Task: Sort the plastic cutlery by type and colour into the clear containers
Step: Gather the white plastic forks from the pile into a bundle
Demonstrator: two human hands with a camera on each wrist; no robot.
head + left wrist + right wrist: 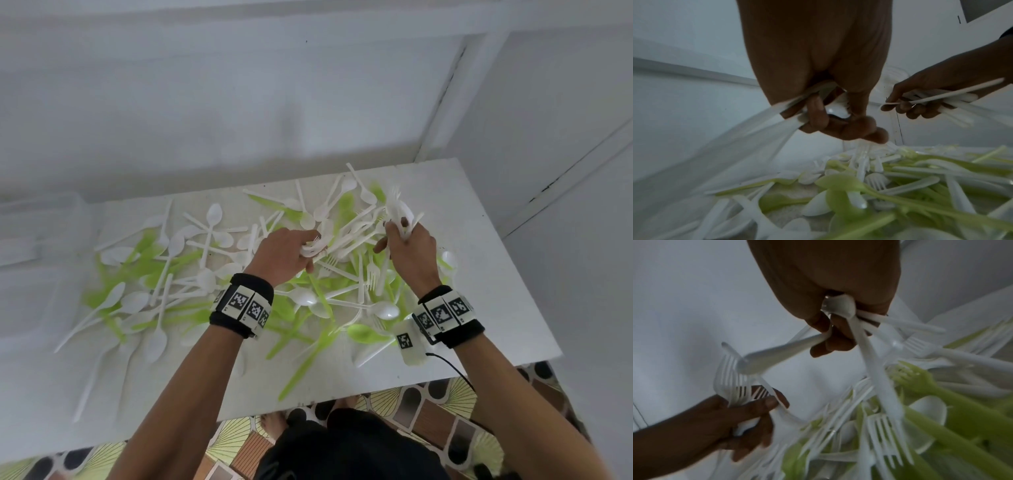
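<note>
White and lime-green plastic spoons, forks and knives lie in a mixed heap (212, 274) across the white table (486, 274). My left hand (287, 255) is low over the middle of the heap and grips a bunch of white forks (313, 245); their tines fan out in the right wrist view (729, 379). My right hand (409, 245) is raised slightly at the right and grips a bundle of white cutlery (397, 207) with the heads pointing up. The curled fingers of the left hand (830, 116) and the right hand (830, 321) wrap around white handles.
Clear containers (37, 246) stand blurred at the table's left end. A white wall runs right behind the table. Patterned floor (428, 411) shows past the near edge. Green forks (920, 382) and spoons (840, 183) lie under both hands.
</note>
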